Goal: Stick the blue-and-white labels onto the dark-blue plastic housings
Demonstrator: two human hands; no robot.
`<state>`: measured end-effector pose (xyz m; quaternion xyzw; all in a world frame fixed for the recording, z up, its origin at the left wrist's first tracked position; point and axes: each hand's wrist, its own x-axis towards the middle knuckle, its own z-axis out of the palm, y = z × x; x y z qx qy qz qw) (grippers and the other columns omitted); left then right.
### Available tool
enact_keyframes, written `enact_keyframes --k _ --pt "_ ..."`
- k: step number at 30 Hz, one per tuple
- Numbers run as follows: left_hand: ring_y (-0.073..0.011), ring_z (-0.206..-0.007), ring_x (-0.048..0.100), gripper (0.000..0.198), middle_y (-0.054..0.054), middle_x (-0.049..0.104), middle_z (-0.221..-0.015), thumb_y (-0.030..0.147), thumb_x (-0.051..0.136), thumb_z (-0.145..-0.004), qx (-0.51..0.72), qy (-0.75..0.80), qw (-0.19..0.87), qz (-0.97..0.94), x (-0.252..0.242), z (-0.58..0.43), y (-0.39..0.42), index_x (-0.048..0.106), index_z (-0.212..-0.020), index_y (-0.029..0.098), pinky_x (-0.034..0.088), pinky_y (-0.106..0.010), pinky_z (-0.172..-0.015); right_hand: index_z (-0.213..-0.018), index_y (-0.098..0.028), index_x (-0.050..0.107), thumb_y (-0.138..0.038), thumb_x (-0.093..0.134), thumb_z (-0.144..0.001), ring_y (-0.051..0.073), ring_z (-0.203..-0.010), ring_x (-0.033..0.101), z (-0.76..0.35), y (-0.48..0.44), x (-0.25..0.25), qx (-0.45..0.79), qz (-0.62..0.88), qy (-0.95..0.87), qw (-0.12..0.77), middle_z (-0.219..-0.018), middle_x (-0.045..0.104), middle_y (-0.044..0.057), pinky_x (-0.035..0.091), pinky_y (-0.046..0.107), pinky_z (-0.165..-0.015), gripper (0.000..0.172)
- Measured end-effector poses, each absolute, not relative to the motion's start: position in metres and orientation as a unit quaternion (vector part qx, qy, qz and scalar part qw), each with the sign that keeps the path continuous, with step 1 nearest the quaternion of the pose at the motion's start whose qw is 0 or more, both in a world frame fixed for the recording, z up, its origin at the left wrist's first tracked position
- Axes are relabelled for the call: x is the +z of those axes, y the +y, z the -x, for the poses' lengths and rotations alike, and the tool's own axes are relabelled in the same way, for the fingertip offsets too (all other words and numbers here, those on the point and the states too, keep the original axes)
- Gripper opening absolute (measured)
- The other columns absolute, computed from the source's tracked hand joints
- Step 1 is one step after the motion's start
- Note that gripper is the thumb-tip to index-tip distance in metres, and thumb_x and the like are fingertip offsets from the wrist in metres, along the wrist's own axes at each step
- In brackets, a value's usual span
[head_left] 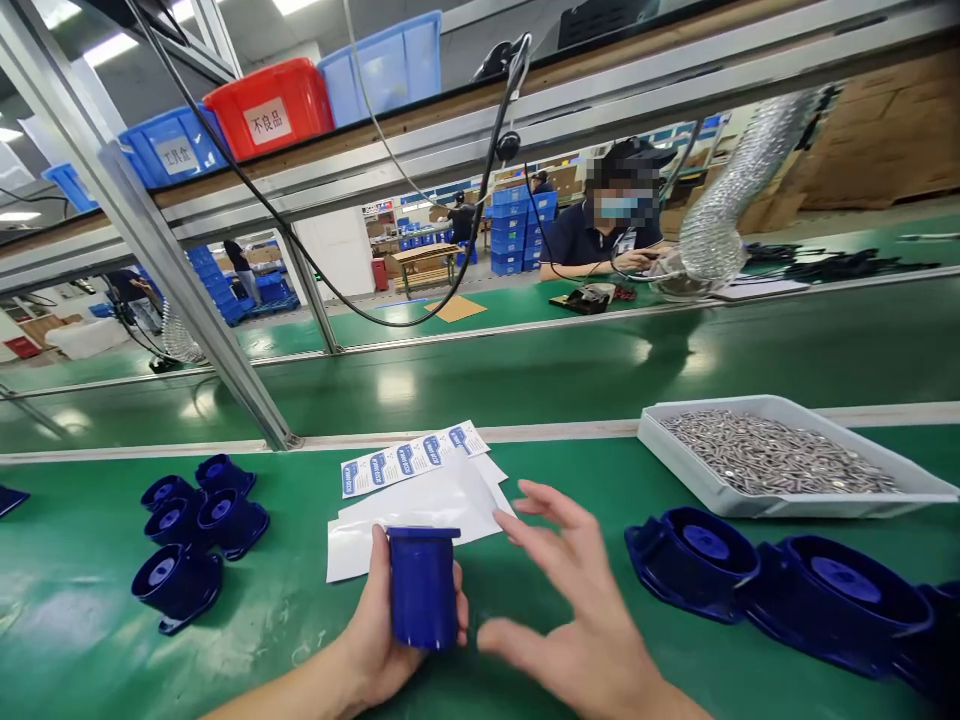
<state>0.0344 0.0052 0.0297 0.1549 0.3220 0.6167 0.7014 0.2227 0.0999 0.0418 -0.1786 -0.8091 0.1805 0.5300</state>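
Note:
My left hand grips a dark blue plastic cup-shaped housing with a flat flange at its top, thumb on one side and fingertips showing on the other. Just to the right, my right hand is spread open with nothing in it, its thumb near the housing but apart from it. Behind both hands lie white label sheets, partly covered by the housing. A strip of blue-and-white printed labels rests at the back of these sheets.
Several blue housings stand on the green tabletop at left, and more blue housings at right. A white tray holds many small metal pins. A metal post rises at left. Across the bench sits a masked co-worker.

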Motion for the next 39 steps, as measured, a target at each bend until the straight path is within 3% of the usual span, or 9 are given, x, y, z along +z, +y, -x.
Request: enact_keyframes --k 2,5,11,15,18,23,31,37,39 --pt "-0.018 -0.073 0.064 0.089 -0.01 0.067 -0.093 0.091 0.065 -0.072 0.639 0.371 0.657 -0.149 0.03 -0.033 0.004 0.072 -0.106 0.009 0.055 -0.029 -0.066 -0.106 -0.023 0.078 -0.021 0.081 -0.087 0.015 -0.094 0.07 -0.229 0.105 0.056 0.153 0.164 -0.79 0.571 -0.111 0.069 0.008 0.061 0.022 -0.078 0.019" --pt "-0.0202 -0.079 0.066 0.089 -0.013 0.069 -0.099 0.089 0.066 -0.074 0.649 0.422 0.617 -0.142 0.03 -0.033 0.002 0.071 -0.107 0.006 0.056 -0.032 -0.072 -0.081 -0.021 0.077 -0.015 0.078 -0.086 0.012 -0.068 0.066 -0.233 0.107 0.069 0.226 0.206 -0.774 0.555 -0.075 0.069 0.002 0.056 0.021 -0.064 0.009" --pt "-0.0232 -0.083 0.067 0.088 -0.016 0.072 -0.101 0.087 0.063 -0.079 0.646 0.5 0.557 -0.15 0.025 -0.037 0.003 0.069 -0.113 0.006 0.055 -0.033 -0.074 -0.072 -0.018 0.079 -0.053 0.086 -0.072 0.014 -0.057 0.061 -0.223 0.095 0.066 0.55 0.394 -0.612 0.41 -0.064 0.066 0.005 0.054 0.022 -0.057 0.036" --pt "-0.0278 -0.112 0.066 0.077 -0.014 0.072 -0.12 0.078 0.064 -0.087 0.657 0.522 0.519 -0.165 0.024 -0.037 0.001 0.069 -0.125 0.011 0.051 -0.038 -0.103 -0.074 -0.014 0.077 -0.056 0.092 -0.064 0.011 -0.053 0.057 -0.217 0.085 0.065 0.647 0.419 -0.542 0.334 -0.058 0.061 0.004 0.053 0.02 -0.057 0.045" --pt "-0.0311 -0.12 0.064 0.072 -0.013 0.073 -0.119 0.076 0.065 -0.088 0.638 0.551 0.514 -0.163 0.026 -0.037 -0.002 0.07 -0.122 0.013 0.048 -0.04 -0.109 -0.071 -0.013 0.076 -0.056 0.094 -0.061 0.009 -0.053 0.054 -0.214 0.08 0.067 0.675 0.412 -0.525 0.314 -0.058 0.06 0.003 0.05 0.019 -0.055 0.048" --pt "-0.03 -0.106 0.068 0.073 -0.01 0.075 -0.096 0.074 0.069 -0.085 0.614 0.575 0.521 -0.146 0.029 -0.036 -0.004 0.071 -0.122 0.011 0.052 -0.039 -0.098 -0.066 -0.012 0.074 -0.056 0.095 -0.06 0.007 -0.052 0.052 -0.213 0.078 0.067 0.683 0.414 -0.527 0.289 -0.06 0.059 0.003 0.046 0.018 -0.054 0.049" --pt "-0.0261 -0.094 0.067 0.072 -0.008 0.073 -0.088 0.076 0.064 -0.087 0.591 0.59 0.53 -0.149 0.03 -0.034 -0.004 0.073 -0.121 0.013 0.052 -0.035 -0.09 -0.065 -0.014 0.073 -0.058 0.094 -0.06 0.008 -0.053 0.053 -0.213 0.075 0.068 0.681 0.434 -0.532 0.254 -0.057 0.057 0.002 0.047 0.019 -0.054 0.049" --pt "-0.0221 -0.095 0.066 0.069 -0.009 0.073 -0.112 0.075 0.065 -0.088 0.586 0.59 0.531 -0.16 0.031 -0.034 -0.003 0.072 -0.122 0.016 0.052 -0.032 -0.089 -0.065 -0.013 0.074 -0.054 0.096 -0.058 0.008 -0.051 0.054 -0.214 0.079 0.056 0.689 0.422 -0.537 0.242 -0.055 0.057 0.002 0.048 0.016 -0.052 0.047" --pt "-0.0202 -0.091 0.064 0.069 -0.008 0.073 -0.109 0.075 0.065 -0.088 0.588 0.591 0.528 -0.164 0.031 -0.034 -0.003 0.072 -0.123 0.016 0.052 -0.031 -0.087 -0.066 -0.013 0.075 -0.051 0.098 -0.056 0.008 -0.05 0.053 -0.214 0.08 0.053 0.695 0.412 -0.538 0.24 -0.054 0.057 0.002 0.048 0.016 -0.051 0.046"
